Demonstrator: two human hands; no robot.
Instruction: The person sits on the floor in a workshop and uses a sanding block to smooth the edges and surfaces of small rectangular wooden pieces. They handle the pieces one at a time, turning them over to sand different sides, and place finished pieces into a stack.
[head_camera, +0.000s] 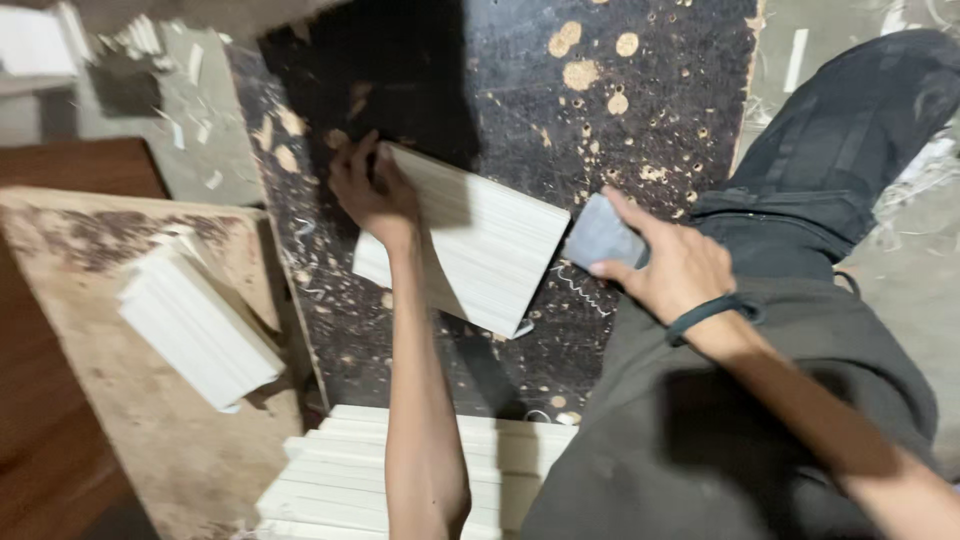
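Looking down through the head view, I see my left hand (372, 190) lying on the far left corner of a pale block (470, 240), a squared stack of thin white strips held together. Its fingers are spread and curled over the block's far edge, palm pressing down, so the block is pinned flat against the dark board (620, 130) beneath it. The block reaches from that hand toward my right one, tilted across the board.

My right hand (672, 268) sits just past the block's right corner. It pinches a small grey pad (602, 235) between the thumb below and the fingers above; the index finger lies straight along the pad's top. The pad's near edge is just beside the block's right corner; whether they touch I cannot tell. A dark band (712, 312) circles that wrist.

Nearer me than the left hand, under my forearm, lies a pile of white strips (340, 475). Left of the left hand, well apart from it, a second pale bundle (198, 328) rests tilted on a worn light plank (130, 400). Under the right hand and wrist are my dark trousers (800, 180). The board is speckled with shavings and pale round patches.
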